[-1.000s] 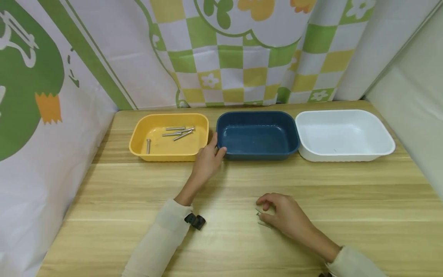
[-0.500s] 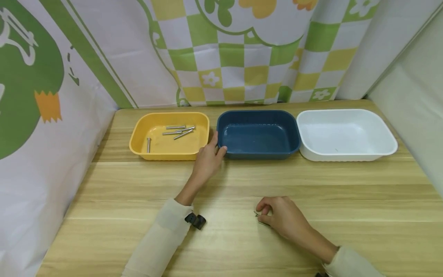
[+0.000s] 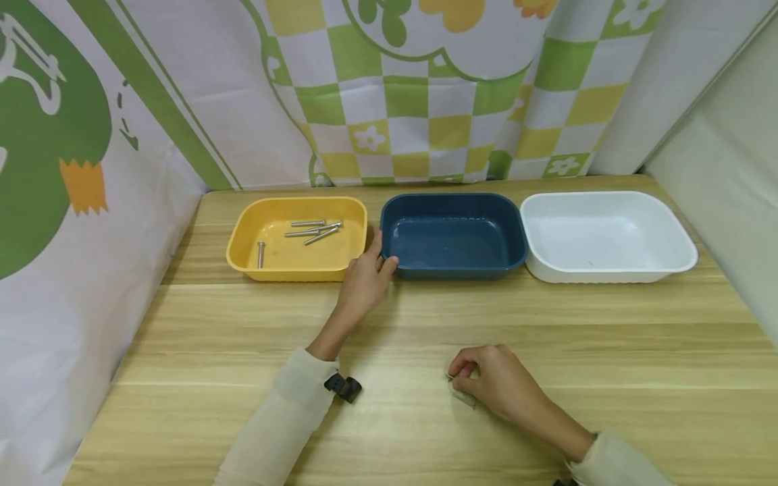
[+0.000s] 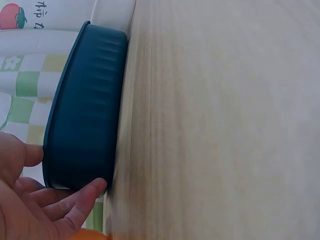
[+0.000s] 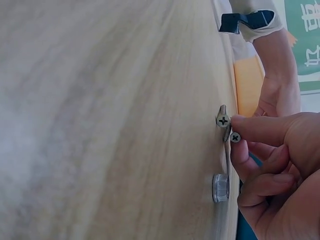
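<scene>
A yellow tray [image 3: 296, 260], a dark blue tray [image 3: 452, 246] and a white tray [image 3: 608, 246] stand in a row. My left hand [image 3: 365, 280] holds the near left corner of the blue one, thumb at its rim [image 4: 47, 150] and fingers along its end. Low over the table, my right hand [image 3: 501, 378] pinches a small cross-head screw [image 5: 235, 137] between thumb and forefinger. Another cross-head screw [image 5: 223, 120] lies against the fingertip. A hex-head bolt [image 5: 220, 188] lies on the wood nearby. The hand partly hides these pieces in the head view.
Several silver bolts [image 3: 310, 233] lie in the yellow tray. A patterned curtain [image 3: 425, 101] hangs behind the trays, and a printed white sheet [image 3: 91, 270] borders the table's left side. Bare wood [image 3: 401, 418] shows between the two forearms.
My right thumb and forefinger have closed on the small screw; the hand dipped slightly toward me. My left hand stays on the blue tray.
</scene>
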The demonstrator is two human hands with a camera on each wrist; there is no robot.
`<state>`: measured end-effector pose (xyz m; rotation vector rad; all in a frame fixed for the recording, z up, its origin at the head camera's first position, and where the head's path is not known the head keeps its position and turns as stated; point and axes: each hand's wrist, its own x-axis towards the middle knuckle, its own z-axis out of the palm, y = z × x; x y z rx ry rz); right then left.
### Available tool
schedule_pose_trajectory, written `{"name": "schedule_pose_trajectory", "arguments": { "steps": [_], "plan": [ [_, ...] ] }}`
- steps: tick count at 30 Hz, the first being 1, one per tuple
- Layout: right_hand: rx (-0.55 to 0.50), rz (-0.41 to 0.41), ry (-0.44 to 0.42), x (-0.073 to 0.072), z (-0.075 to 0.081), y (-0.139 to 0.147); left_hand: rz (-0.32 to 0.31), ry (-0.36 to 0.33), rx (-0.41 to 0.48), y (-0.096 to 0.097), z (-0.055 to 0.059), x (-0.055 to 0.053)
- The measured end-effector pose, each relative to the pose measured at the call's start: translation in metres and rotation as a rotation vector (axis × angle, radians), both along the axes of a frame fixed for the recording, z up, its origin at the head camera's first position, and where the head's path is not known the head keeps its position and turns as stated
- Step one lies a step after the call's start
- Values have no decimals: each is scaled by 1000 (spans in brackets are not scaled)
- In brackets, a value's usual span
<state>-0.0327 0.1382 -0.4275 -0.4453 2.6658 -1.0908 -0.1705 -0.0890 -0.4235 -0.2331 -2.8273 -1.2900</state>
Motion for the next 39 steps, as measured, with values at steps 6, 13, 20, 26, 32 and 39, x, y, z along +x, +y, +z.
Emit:
{"name": "schedule_pose_trajectory", "arguments": {
  "steps": [6,13,20,26,32,39],
  "plan": [
    [2,7,13,-3,2,1,6,-2,8,-1,0,0],
    [19,-6,61,-19,14,4,7,-7,-5,-3,1,0],
    [38,-24,178,-48,33,7,9,-9,-10,-4,2,0],
    [42,-59,242,-76,49,11,2,-26,-12,-5,3,-1],
    [34,-90,324,-99,57,13,-24,-68,-17,-3,7,-4],
    [74,-113,336,-119,54,15,-24,-99,-26,-2,8,-4]
  ]
}}
